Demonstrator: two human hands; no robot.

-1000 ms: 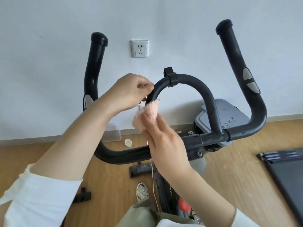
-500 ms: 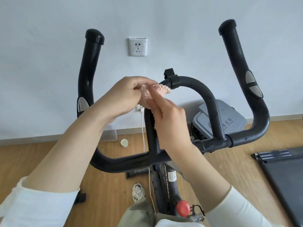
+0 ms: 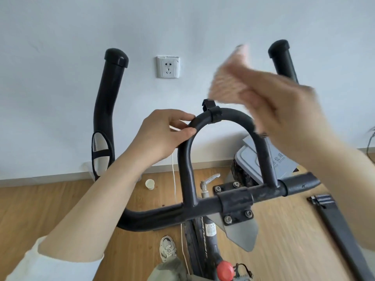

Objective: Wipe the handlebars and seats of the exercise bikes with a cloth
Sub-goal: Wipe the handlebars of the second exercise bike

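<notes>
Much of the right side is hard for us to read. The right hand point(image 3: 284, 110) is smeared by motion blur, and so is the pink cloth point(image 3: 227, 82) it holds, so we cannot make out the single fingers or the weave. We can tell only that the fingers are closed on the cloth's lower edge and that the cloth stands up from them in front of the wall point(image 3: 60, 47), above the handlebars point(image 3: 162, 216) and clear of them. The right forearm hides the lower stretch of the right grip point(image 3: 282, 55) and the right end of the crossbar. It also covers part of a grey bin lid point(image 3: 284, 165), whose printed label is cut short. A dark flat thing point(image 3: 334, 216) on the floor point(image 3: 50, 209) at the right runs out of view, and we cannot say what it is.

The left hand point(image 3: 162, 134) reaches in from the lower left with its white sleeve point(image 3: 50, 264) pushed up the arm. It pinches the left shoulder of the loop point(image 3: 229, 115), fingers on top and thumb beneath. The left grip point(image 3: 109, 88) stands free, well apart from both hands.

Behind are a wall socket point(image 3: 168, 67), a hanging white cord point(image 3: 174, 175) and a paper cup point(image 3: 149, 183) on the floor. A shoe point(image 3: 167, 247) and a red knob point(image 3: 224, 269) show at the bottom.
</notes>
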